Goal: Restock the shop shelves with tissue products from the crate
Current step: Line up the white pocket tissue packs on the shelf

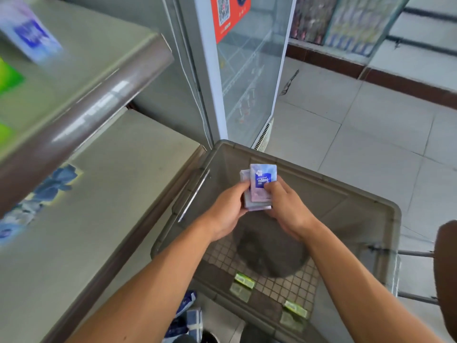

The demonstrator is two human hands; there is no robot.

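Pale tiled floor (358, 125) is seen with thin grout lines, edged by a dark red-brown skirting (371, 73) below a white wall. A glass-door fridge (247, 78), bearing an orange QR sticker (228, 16), is stood upright at centre. Grey-beige shelving (103, 78) with a rounded brown edge is seen left. Even daylight.

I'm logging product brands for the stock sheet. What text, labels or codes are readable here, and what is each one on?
"odwaj": so the blue label reads in this view, seemingly upside down, on the top tissue pack held in both hands.
QR code on the red sticker on the fridge door: visible, its small print unreadable.
Blue pack on the upper shelf: blurred.
Green packs in the crate: too small.
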